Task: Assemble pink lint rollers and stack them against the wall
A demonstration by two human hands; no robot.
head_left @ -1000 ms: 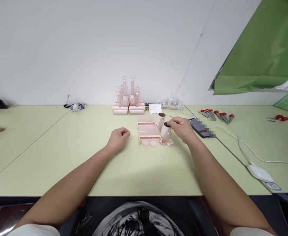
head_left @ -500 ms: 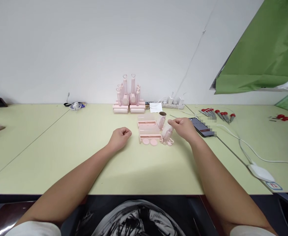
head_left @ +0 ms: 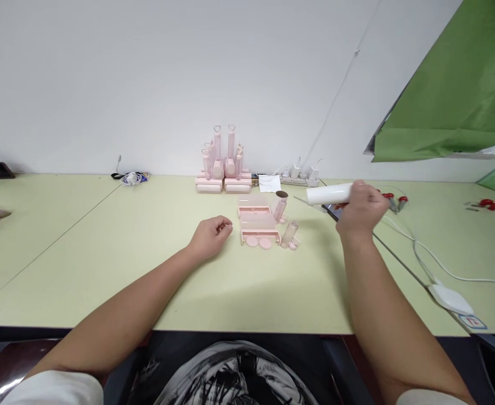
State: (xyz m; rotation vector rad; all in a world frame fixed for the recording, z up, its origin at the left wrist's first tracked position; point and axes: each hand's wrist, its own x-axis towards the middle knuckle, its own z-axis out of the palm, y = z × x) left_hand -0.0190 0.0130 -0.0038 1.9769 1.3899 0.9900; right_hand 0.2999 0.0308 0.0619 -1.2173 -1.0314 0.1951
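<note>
My right hand is wrapped round one end of a white cylinder, held above the table and pointing left. My left hand rests on the table, loosely curled, with a small gap between thumb and fingers and nothing in it. Just right of it stand two pink cases with raised clear lids, a front case and a back case. Two pink discs lie before the front case. Beside the cases are a clear tube and a pinkish tube with a dark round top.
Several pink assembled pieces stand against the wall. Behind are a white paper and a power strip. A phone, partly hidden, red-handled tools and a white cable lie on the right.
My right hand has moved right and up from the clear tube and now holds the white cylinder. My left hand has loosened slightly. The clear tube stays beside the front case.
</note>
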